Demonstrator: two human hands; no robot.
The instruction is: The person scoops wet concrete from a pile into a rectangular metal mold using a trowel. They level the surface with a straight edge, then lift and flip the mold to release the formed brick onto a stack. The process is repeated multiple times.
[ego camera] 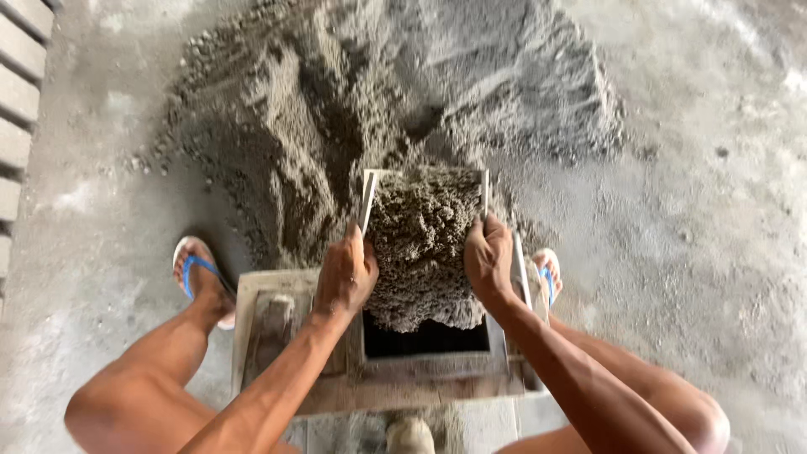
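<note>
A metal scoop pan point(370, 195) heaped with damp grey sand-cement mix point(424, 244) is tilted over the dark opening point(429, 338) of a wooden block mould point(420, 378). My left hand point(345, 276) grips the pan's left edge. My right hand point(489, 259) grips its right edge. The mix hangs over the mould's opening at the near end of the pan.
A large pile of the same grey mix point(378, 92) lies on the concrete floor beyond the pan. My feet in blue-strapped sandals point(197, 277) point(546, 273) stand on either side of the mould. Stacked grey blocks point(17, 109) line the left edge.
</note>
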